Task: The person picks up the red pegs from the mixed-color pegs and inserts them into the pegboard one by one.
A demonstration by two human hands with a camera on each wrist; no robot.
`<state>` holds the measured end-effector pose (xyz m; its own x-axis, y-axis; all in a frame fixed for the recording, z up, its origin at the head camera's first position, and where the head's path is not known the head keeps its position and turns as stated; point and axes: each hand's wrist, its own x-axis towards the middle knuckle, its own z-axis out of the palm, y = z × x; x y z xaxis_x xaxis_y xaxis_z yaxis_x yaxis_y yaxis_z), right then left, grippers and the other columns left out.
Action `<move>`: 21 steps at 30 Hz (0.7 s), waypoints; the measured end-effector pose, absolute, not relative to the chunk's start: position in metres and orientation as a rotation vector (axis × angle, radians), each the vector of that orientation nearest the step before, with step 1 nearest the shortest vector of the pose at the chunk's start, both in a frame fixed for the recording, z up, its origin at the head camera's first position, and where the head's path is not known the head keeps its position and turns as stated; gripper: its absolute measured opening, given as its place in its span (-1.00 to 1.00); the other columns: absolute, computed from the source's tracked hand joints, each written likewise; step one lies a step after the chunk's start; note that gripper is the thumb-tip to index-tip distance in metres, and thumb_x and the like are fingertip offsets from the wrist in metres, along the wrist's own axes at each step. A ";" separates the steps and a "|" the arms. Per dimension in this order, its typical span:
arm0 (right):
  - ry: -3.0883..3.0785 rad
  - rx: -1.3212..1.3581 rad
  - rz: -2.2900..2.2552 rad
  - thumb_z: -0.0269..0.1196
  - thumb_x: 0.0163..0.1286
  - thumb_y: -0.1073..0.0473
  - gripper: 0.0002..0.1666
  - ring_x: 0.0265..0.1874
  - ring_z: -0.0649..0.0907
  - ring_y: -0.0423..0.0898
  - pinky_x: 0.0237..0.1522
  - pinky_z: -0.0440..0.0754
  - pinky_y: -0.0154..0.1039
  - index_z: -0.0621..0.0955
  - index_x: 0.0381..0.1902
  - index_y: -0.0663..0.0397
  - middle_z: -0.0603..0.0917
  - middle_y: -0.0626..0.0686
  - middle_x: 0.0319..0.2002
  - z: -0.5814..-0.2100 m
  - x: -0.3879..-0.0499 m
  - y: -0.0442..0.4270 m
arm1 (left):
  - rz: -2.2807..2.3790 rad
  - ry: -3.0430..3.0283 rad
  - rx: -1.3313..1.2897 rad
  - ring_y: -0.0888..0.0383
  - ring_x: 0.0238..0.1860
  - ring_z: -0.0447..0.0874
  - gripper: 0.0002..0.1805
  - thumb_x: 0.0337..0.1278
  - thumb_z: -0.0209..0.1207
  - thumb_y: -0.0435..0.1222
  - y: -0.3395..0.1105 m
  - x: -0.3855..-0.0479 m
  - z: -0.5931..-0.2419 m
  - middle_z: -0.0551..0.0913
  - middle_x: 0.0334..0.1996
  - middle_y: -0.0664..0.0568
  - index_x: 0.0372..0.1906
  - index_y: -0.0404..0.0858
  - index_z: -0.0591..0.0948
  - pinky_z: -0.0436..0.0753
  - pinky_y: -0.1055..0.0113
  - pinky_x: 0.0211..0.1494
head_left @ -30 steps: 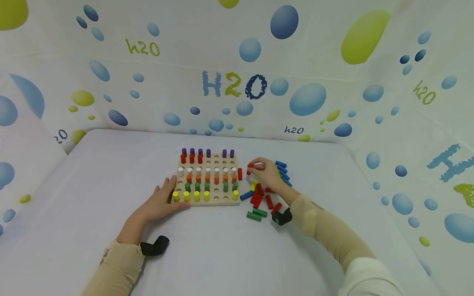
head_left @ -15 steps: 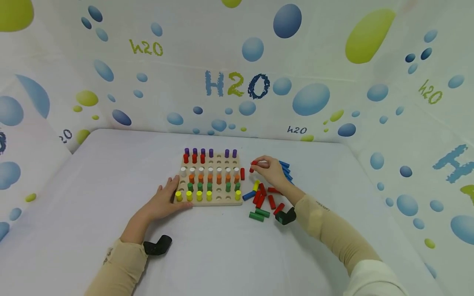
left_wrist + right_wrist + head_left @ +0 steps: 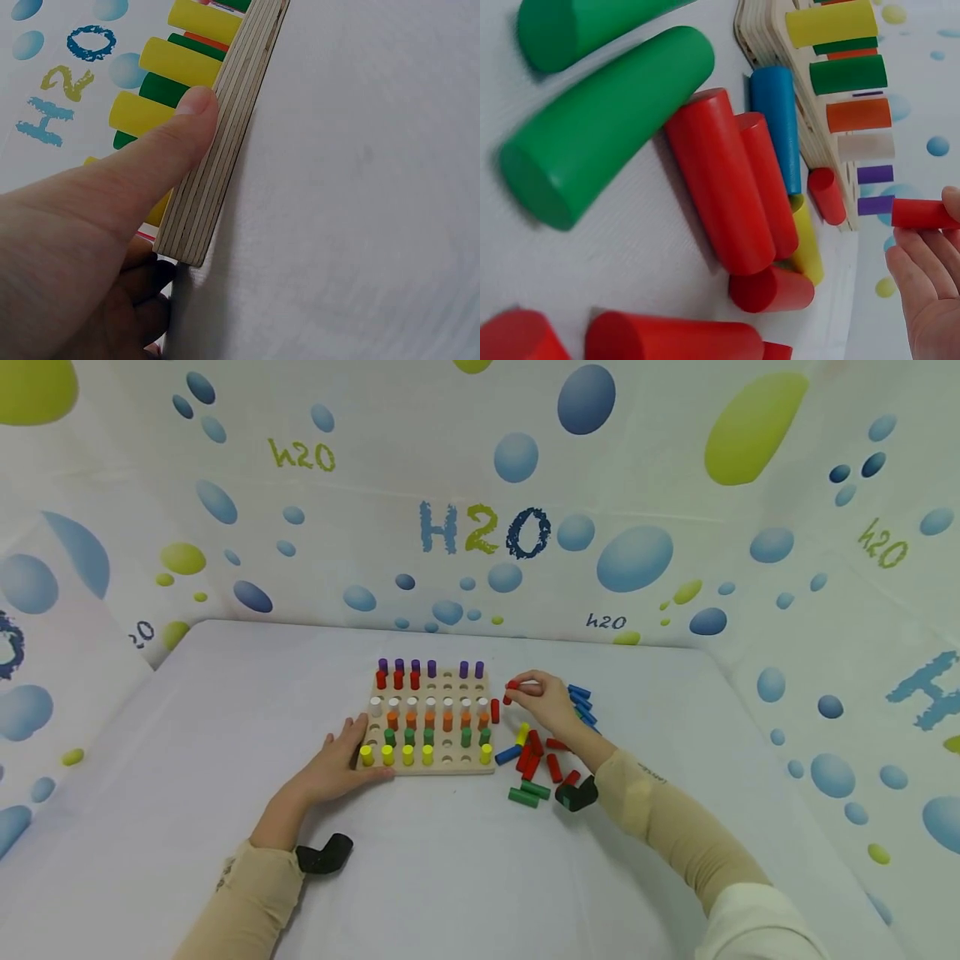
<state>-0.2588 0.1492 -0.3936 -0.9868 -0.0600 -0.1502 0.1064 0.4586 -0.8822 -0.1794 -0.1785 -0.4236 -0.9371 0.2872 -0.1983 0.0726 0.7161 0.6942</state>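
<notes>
A wooden pegboard [image 3: 423, 767] stands on the white table with rows of purple, red, white, orange, green and yellow pegs upright in it. The left hand [image 3: 330, 770] rests against its near left corner, thumb along the front edge and fingers by the left side. In the left wrist view the thumb [image 3: 161, 146] touches the layered board edge [image 3: 217, 150]; the other fingers are partly hidden. Just right of the board, above the table, the right hand [image 3: 546, 703] pinches a red peg [image 3: 511, 692] between thumb and fingers. That red peg [image 3: 922, 213] is held tilted.
Loose red pegs [image 3: 528, 760] lie right of the board, along with a blue peg [image 3: 508, 755], a yellow peg [image 3: 522, 734] and two green pegs [image 3: 523, 797]. Another red peg [image 3: 495, 711] lies along the board's right edge. Several blue pegs [image 3: 580, 696] lie beyond the right hand.
The head view has shifted slightly, so everything sits a little farther right. Between the right fingers the red peg has tilted from nearly upright. The left hand stays at the board's corner.
</notes>
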 end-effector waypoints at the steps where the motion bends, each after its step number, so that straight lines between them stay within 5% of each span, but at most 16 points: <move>1: 2.546 0.043 -1.554 0.25 0.34 0.09 -0.65 0.00 0.63 0.03 0.15 0.55 -0.10 0.56 0.04 0.06 0.67 0.13 0.02 -0.393 -0.259 0.149 | 1.041 2.633 0.288 -0.27 0.47 -0.39 0.21 0.01 0.27 0.13 -0.178 -0.180 -0.424 -0.21 0.47 -0.36 0.47 -0.42 -0.18 -0.35 -0.19 0.44; 21: 2.546 -0.062 -1.611 0.25 0.33 0.14 -0.68 -0.01 0.66 0.03 0.12 0.57 -0.12 0.57 0.00 0.14 0.70 0.17 -0.05 -0.384 -0.264 0.129 | 1.023 2.641 0.301 -0.26 0.47 -0.38 0.22 0.01 0.25 0.17 -0.180 -0.182 -0.425 -0.21 0.47 -0.37 0.47 -0.42 -0.18 -0.34 -0.20 0.44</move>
